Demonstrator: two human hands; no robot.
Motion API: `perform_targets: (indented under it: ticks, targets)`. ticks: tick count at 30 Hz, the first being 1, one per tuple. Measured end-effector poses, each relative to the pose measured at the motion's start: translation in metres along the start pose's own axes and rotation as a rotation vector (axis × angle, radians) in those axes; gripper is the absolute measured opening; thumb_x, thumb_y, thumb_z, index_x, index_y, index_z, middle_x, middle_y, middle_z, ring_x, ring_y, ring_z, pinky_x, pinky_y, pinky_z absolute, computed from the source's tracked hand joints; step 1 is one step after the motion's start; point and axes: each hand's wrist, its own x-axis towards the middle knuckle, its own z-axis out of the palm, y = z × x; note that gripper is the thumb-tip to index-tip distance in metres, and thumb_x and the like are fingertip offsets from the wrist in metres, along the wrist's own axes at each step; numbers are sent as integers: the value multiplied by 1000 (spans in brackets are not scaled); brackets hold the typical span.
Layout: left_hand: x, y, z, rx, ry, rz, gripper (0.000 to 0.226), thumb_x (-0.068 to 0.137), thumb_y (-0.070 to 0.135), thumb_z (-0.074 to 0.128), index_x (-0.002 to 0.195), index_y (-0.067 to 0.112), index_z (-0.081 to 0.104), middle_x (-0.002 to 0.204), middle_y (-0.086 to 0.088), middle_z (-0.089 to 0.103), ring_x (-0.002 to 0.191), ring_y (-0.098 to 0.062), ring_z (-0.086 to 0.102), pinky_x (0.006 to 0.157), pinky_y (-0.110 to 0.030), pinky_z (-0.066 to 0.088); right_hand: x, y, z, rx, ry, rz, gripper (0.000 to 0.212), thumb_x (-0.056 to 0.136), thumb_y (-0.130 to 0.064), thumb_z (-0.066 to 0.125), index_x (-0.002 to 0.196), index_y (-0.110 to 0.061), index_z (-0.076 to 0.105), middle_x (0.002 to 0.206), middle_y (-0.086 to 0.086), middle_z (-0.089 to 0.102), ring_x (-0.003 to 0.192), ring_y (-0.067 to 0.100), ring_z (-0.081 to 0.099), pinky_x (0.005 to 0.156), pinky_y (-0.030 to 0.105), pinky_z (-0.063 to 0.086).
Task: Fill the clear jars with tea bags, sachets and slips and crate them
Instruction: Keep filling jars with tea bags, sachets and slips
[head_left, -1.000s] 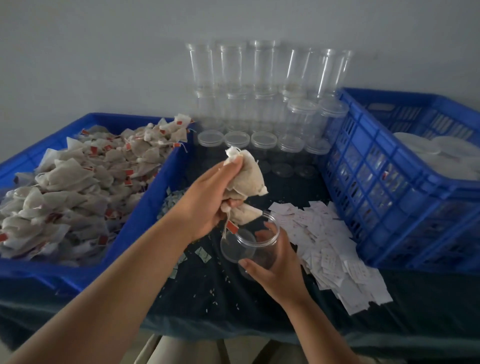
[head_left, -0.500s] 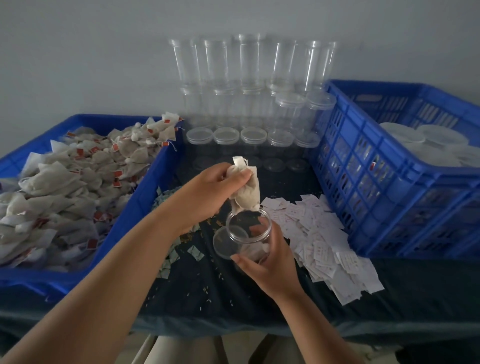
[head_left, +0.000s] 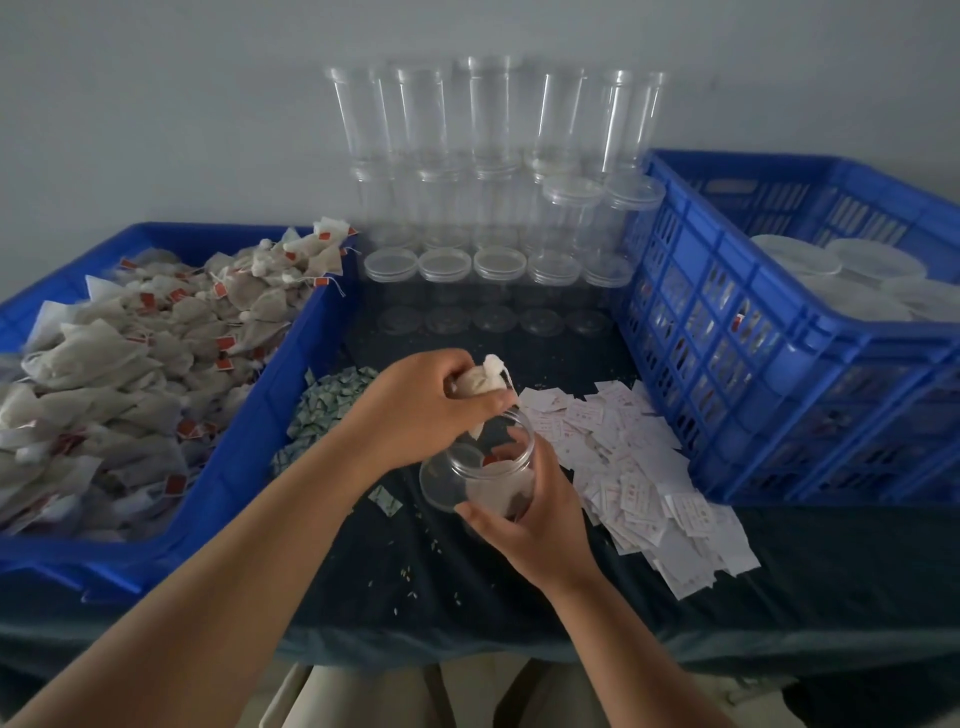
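Far left: blue plastic crate (head_left: 249, 457), heaped with beige mesh tea bags carrying red paper tags (head_left: 130, 364). The heap rises above the rim at the back corner.

Just right of the crate, on the dark cloth-covered table (head_left: 467, 597): a loose pile of small green-patterned sachets (head_left: 327, 410), with a few strays nearer the front edge.

Centre: left hand (head_left: 421, 410) is curled, fingers and thumb pinching a bunched tea bag (head_left: 485, 382). The bag's white knotted top sticks up past the knuckles and its lower corner hangs into the mouth of the short clear plastic jar (head_left: 478, 467). The jar is off the table, tilted with its mouth up and toward the left hand. A tea bag with a red tag already lies inside it. Right hand (head_left: 530, 514) grasps the jar from below and behind, fingers wrapped round its wall.

Back centre, against the wall: stacked rows of empty clear jars (head_left: 493, 208), some lidded.

Right of the hands: a spread of white printed paper slips (head_left: 639, 467), reaching the foot of a second, lattice-sided blue crate (head_left: 862, 353). White round lids (head_left: 841, 265) show inside this crate.
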Motion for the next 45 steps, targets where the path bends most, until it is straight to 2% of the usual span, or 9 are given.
perform_targets:
  ticks: [6, 12, 18, 23, 29, 33, 38, 41, 45]
  targets:
    - [-3, 9, -29, -14, -256, 12, 42, 87, 81, 59, 97, 42, 73, 90, 25, 73, 78, 6, 68, 72, -27, 48, 0, 1, 0, 6, -11, 68, 94, 71, -89, 75, 144, -35, 49, 112, -20, 70, 93, 5, 71, 70, 27, 62]
    - [-4, 13, -23, 111, -203, 47, 37, 95, 70, 60, 87, 35, 71, 94, 13, 66, 84, -4, 66, 77, -29, 51, 0, 0, -1, 48, -3, 51, 80, 75, -82, 78, 134, -33, 55, 117, -15, 73, 103, 13, 74, 77, 34, 64]
    - [-10, 21, -21, 334, -247, 105, 38, 92, 49, 76, 128, 45, 65, 105, 25, 74, 83, 13, 60, 67, -16, 40, -1, 3, -2, 38, 3, 25, 80, 75, -80, 80, 135, -33, 54, 120, -16, 71, 107, 10, 73, 80, 30, 63]
    - [-18, 31, -25, 376, -542, 167, 40, 106, 16, 53, 126, 42, 76, 123, 25, 75, 80, 10, 70, 91, -25, 57, -2, 2, -3, 5, -9, 6, 71, 74, -84, 78, 127, -46, 50, 108, -20, 70, 87, 7, 72, 67, 19, 58]
    - [-6, -27, -108, 188, 24, 17, 27, 102, 23, 68, 104, 50, 69, 97, 26, 74, 86, 9, 70, 80, -19, 53, -1, 2, 0, 28, -21, -4, 80, 72, -78, 83, 139, -52, 46, 128, -30, 65, 114, -4, 68, 87, 8, 53]
    - [0, -107, -152, 540, -199, -323, 36, 103, 9, 62, 131, 31, 70, 120, 7, 69, 102, -12, 63, 84, -33, 48, -2, 2, 2, 53, -26, 34, 82, 68, -75, 86, 137, -68, 41, 127, -33, 65, 116, -7, 66, 89, 5, 50]
    - [3, -168, -134, 406, -115, -401, 39, 101, -3, 56, 134, 18, 58, 118, -4, 66, 104, -26, 66, 94, -47, 56, -1, 2, 3, 97, -52, 29, 78, 70, -80, 83, 136, -62, 46, 127, -23, 69, 115, 2, 70, 89, 10, 54]
    - [4, -199, -114, 141, -56, -522, 42, 110, 15, 56, 151, 14, 55, 146, -18, 61, 129, -44, 60, 115, -57, 47, -2, 1, 4, 113, -57, 30, 77, 70, -81, 83, 136, -59, 48, 126, -22, 70, 114, 3, 71, 87, 11, 55]
    - [10, -221, -101, 62, 33, -660, 32, 104, 34, 59, 117, 13, 78, 110, -13, 77, 85, -27, 71, 84, -45, 60, 1, 1, 4, 107, -53, 27, 78, 70, -81, 83, 136, -58, 48, 127, -22, 69, 113, 2, 71, 86, 11, 56]
